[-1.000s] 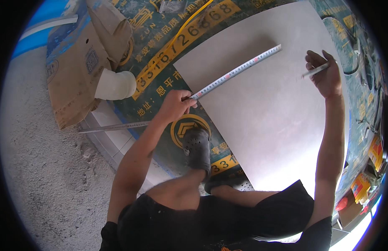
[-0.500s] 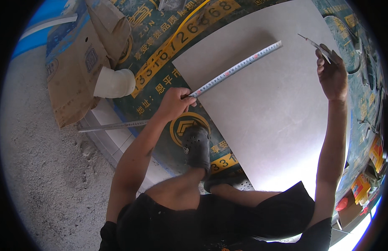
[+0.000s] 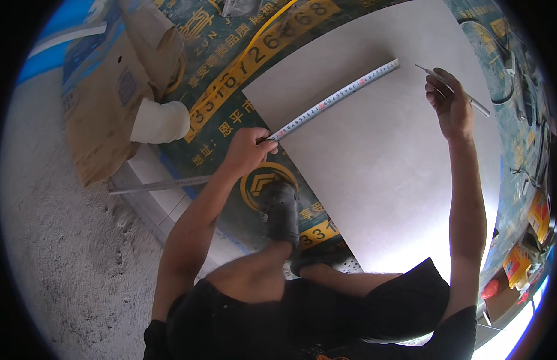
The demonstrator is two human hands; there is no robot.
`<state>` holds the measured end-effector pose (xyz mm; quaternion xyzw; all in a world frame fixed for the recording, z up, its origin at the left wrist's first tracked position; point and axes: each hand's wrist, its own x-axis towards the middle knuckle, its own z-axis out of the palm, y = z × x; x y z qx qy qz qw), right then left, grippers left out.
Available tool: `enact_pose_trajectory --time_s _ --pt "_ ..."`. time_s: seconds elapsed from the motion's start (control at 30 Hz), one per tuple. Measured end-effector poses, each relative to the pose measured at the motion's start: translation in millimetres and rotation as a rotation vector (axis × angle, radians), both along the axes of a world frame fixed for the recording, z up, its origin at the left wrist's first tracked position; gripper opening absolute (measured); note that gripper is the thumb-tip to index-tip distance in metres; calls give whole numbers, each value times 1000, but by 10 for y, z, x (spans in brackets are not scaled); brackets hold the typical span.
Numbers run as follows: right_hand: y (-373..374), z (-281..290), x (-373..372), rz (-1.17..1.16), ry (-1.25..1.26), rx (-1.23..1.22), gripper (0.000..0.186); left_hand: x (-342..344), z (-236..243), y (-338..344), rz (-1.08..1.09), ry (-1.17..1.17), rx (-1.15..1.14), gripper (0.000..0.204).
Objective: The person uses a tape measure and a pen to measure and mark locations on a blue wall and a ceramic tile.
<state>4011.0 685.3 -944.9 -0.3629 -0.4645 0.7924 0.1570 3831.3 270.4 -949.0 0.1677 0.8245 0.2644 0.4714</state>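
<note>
A large pale grey tile (image 3: pixel 374 156) lies on a printed green sheet in front of me. My left hand (image 3: pixel 248 149) pinches a silver measuring tape blade (image 3: pixel 335 99) at the tile's left edge. The blade's far end points up and right across the tile, and a further stretch of tape (image 3: pixel 164 184) shows left of my forearm. Above the tile's right part, my right hand (image 3: pixel 452 108) grips a slim, light-coloured marking pen or scriber (image 3: pixel 479 107). Its thin tip points left, a little way from the tape's end.
A torn cardboard piece (image 3: pixel 101 120) and a white pipe elbow (image 3: pixel 161 122) lie at the left, beside rough concrete (image 3: pixel 80 258). A yellow hose (image 3: pixel 263 30) runs at the top. Cables (image 3: pixel 509 90) and orange-yellow packets (image 3: pixel 517 267) are on the right. My dark clog (image 3: pixel 279 210) stands near the tile.
My right hand has moved left, bringing the pen tip closer to the tape's end, and its wrist has turned. My left hand still pinches the tape in nearly the same place.
</note>
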Motion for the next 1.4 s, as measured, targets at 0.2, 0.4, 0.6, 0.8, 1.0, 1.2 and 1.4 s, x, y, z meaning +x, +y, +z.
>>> enact_pose_trajectory --time_s 0.2,0.4,0.6,0.8,1.0,1.2,1.4 --pt "-43 -367 144 -46 24 323 42 28 -20 17 -6 32 55 22" --pt "-361 -175 -42 -25 -59 440 33 93 121 92 73 -13 39 14" --pt "-402 -125 -103 59 -298 671 32 87 211 173 52 2 -4 15" --pt "-446 -107 -160 75 -335 643 33 89 179 127 50 19 10 16" --pt "-434 -163 -165 79 -317 686 34 91 183 142 53 22 26 15" --pt "-439 -120 -184 96 -355 684 32 80 168 111 68 -8 9 15" --pt "-479 -32 -117 122 -440 666 31 183 152 93 42 -41 1 18"
